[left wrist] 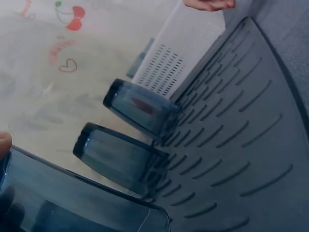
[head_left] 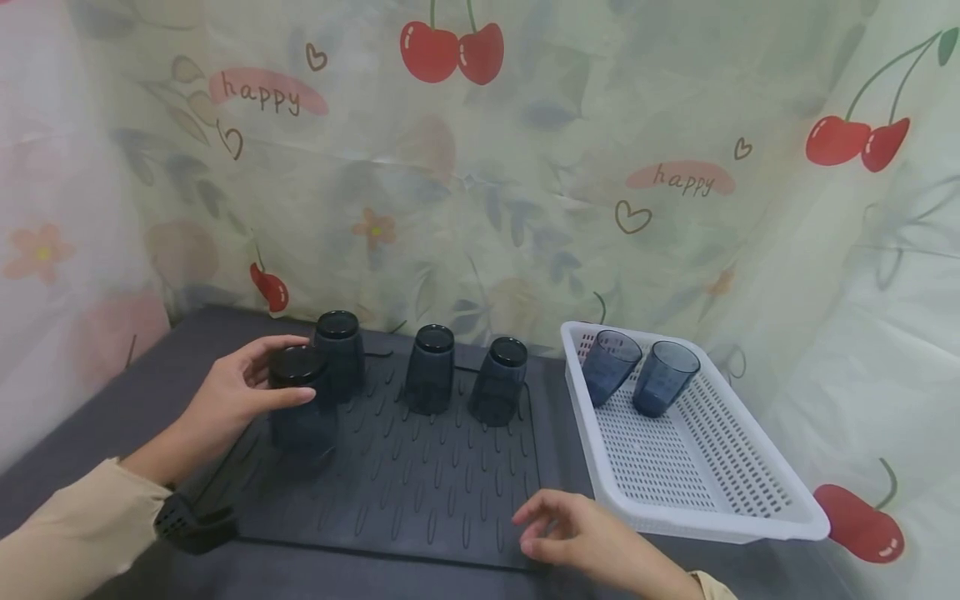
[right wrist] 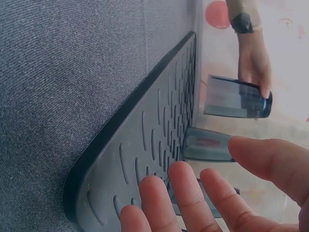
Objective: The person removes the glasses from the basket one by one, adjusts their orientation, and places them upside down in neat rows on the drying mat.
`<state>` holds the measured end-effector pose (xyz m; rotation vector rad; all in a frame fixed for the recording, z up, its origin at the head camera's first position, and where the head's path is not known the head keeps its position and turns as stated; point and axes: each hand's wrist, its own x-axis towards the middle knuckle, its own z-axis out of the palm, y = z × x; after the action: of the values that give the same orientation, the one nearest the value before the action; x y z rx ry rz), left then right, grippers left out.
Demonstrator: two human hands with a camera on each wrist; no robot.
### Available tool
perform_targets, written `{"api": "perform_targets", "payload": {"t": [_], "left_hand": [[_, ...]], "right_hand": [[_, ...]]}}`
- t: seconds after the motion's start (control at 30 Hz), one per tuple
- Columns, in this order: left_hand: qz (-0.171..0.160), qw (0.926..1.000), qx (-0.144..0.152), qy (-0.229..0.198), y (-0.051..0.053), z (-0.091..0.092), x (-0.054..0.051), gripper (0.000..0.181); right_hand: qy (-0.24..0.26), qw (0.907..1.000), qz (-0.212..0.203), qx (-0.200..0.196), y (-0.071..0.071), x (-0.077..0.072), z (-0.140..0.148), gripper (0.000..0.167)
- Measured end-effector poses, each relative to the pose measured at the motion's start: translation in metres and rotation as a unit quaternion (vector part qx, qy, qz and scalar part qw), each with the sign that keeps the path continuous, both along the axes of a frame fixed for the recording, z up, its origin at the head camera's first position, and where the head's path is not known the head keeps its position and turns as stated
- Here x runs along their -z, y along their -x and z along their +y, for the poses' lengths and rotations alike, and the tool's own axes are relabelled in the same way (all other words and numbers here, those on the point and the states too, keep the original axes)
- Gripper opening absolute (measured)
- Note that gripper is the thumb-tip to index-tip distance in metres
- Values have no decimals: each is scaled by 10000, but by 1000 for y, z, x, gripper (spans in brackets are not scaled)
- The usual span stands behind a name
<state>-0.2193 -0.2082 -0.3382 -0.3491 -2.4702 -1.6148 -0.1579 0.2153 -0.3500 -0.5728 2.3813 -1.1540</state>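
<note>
My left hand (head_left: 236, 387) grips a dark blue drinking glass (head_left: 300, 417) near its base, thumb on one side and fingers on the other. The glass is upside down over the left part of a black ridged drying mat (head_left: 420, 500); in the right wrist view its rim looks slightly off the mat. Behind it stands another upturned glass (head_left: 339, 354). Two more upturned glasses, a middle one (head_left: 430, 371) and a right one (head_left: 498, 383), stand along the mat's back. Near the mat's front right corner, my right hand (head_left: 573, 533) holds nothing, its fingers loosely bent.
A white perforated plastic basket (head_left: 705, 525) stands right of the mat. Two blue glasses lean inside its far end, a left one (head_left: 611, 367) and a right one (head_left: 666, 379). A grey cloth (head_left: 90, 417) covers the table. Behind hangs a printed curtain (head_left: 480, 167).
</note>
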Motion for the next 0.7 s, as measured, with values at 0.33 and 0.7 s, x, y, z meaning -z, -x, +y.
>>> {"api": "perform_targets", "payload": {"t": [0.33, 0.7], "left_hand": [[-136, 9993, 214, -270, -1, -3, 13, 68], [-183, 9980, 321, -514, 1, 2, 24, 71]], "right_hand": [[-53, 10000, 19, 6, -1, 0, 1, 26], [8, 10000, -2, 15, -2, 3, 3, 27]]}}
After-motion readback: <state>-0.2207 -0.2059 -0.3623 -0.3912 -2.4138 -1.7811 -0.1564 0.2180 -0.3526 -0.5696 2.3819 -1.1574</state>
